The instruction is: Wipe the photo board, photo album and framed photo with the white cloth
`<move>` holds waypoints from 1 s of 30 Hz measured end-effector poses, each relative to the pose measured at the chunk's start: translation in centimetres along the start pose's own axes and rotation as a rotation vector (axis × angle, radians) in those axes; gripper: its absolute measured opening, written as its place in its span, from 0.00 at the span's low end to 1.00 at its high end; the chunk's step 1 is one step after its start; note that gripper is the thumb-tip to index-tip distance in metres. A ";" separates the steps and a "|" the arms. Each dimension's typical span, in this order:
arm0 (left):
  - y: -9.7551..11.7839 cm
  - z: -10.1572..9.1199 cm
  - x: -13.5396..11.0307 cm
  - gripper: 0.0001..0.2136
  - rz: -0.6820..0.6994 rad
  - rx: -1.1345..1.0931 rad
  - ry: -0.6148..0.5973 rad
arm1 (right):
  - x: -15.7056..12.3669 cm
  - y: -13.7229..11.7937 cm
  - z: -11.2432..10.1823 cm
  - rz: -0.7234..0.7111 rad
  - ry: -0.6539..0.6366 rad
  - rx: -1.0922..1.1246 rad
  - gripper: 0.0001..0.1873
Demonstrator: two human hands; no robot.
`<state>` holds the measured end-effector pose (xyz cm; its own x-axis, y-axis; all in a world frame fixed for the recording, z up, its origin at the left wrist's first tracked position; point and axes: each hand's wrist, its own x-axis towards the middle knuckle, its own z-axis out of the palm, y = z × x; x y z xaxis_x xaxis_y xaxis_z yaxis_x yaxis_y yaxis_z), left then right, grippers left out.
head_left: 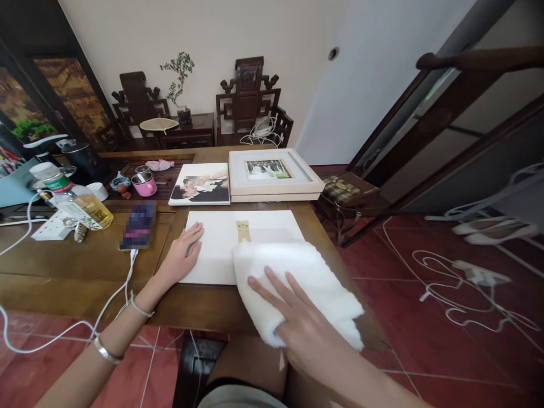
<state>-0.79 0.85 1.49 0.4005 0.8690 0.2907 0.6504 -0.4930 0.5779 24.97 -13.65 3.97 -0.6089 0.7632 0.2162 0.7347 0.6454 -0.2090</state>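
Observation:
A flat white panel (pixel 208 249) lies near the front of the wooden table, with a short tan strip (pixel 243 231) at its upper middle. My left hand (pixel 185 252) rests on the panel's left edge, fingers stretched out and holding nothing. Over the panel's right part is a fluffy white towel (pixel 323 283), which hides that side and hangs past the lower right corner. My right hand (pixel 293 314) presses on the towel with several fingers extended over it. A fold of the towel is tucked by the thumb side, where the grip is partly hidden.
Behind the panel stand a photo print (pixel 199 190) and a stacked boxed frame (pixel 276 175). To the left are a charging phone (pixel 138 226), a bottle of yellow liquid (pixel 80 201), a power strip (pixel 53 225) and a pink cup (pixel 144 184). White cables (pixel 467 283) lie on the floor.

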 end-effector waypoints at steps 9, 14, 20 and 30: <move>0.1 -0.2 0.0 0.20 0.012 -0.004 -0.008 | 9.4 5.4 -1.2 0.224 -0.156 -0.066 0.18; 0.0 -0.2 0.0 0.20 0.012 -0.010 -0.004 | 12.5 5.8 -0.7 0.291 -0.147 -0.102 0.17; 0.0 0.0 0.0 0.20 0.012 -0.017 0.005 | 7.4 0.4 0.4 0.195 -0.151 -0.067 0.12; 0.0 0.0 -0.1 0.20 0.012 0.001 0.007 | 6.8 0.1 0.0 0.105 -0.220 -0.035 0.12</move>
<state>-0.83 0.77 1.48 0.4038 0.8633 0.3026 0.6462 -0.5033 0.5737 20.90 -8.43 5.38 -0.5763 0.8170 -0.0184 0.8050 0.5636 -0.1854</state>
